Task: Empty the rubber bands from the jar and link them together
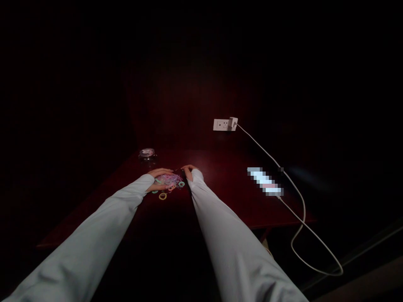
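A loose pile of colourful elastic hair ties [168, 179], in purple, pink and green, lies on the dark red table [220, 197]. My left hand [154, 181] lies along the left side of the pile, fingers stretched over its far edge and thumb apart across its near part. At the right of the pile is my right hand [189, 171], its fingers bent toward the left and apart from the thumb; part of it is hidden by the sleeve. A yellow hair tie [163, 196] rests just in front of the pile, and a green one [181, 184] at its right edge.
A clear round jar [147, 154] stands at the back left of the table. On the right lies a lit, blurred-out phone [264, 181] with a white cable [304, 205] looping past the table edge to a charger [233, 122] in the wall socket [220, 124]. The surroundings are very dark.
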A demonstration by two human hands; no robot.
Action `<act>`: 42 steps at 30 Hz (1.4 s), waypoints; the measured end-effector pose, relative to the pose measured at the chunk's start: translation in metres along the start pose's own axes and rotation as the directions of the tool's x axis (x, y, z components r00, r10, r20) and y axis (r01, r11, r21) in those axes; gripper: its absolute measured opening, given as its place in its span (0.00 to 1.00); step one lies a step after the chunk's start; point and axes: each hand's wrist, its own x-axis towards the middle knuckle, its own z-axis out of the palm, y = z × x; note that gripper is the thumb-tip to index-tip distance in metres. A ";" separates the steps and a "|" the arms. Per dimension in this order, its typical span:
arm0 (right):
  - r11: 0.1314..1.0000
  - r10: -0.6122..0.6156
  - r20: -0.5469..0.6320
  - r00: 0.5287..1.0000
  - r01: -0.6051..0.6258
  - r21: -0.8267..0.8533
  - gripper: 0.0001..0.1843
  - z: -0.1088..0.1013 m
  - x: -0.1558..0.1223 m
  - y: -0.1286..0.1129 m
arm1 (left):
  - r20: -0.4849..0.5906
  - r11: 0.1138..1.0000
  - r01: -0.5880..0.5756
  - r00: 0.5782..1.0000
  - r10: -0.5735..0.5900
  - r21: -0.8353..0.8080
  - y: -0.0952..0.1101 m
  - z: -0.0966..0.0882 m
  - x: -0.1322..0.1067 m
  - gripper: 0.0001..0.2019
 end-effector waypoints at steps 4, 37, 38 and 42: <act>0.999 0.032 0.032 0.999 -0.033 0.035 0.17 -0.004 -0.006 -0.007 | -0.058 0.999 0.041 0.997 -0.042 -0.030 -0.005 0.000 0.003 0.26; 0.985 -0.130 0.184 0.974 0.148 -0.087 0.09 -0.008 -0.023 -0.008 | -0.365 0.977 0.088 0.918 -0.155 -0.194 -0.005 -0.004 0.011 0.29; 0.981 -0.167 0.177 0.970 0.182 -0.069 0.09 -0.006 -0.021 -0.004 | -0.373 0.980 0.071 0.917 -0.138 -0.188 -0.005 -0.005 0.011 0.29; 0.959 -0.271 0.178 0.946 0.281 -0.032 0.15 0.002 -0.014 0.006 | -0.370 0.992 0.046 0.925 -0.087 -0.118 -0.005 -0.007 0.012 0.24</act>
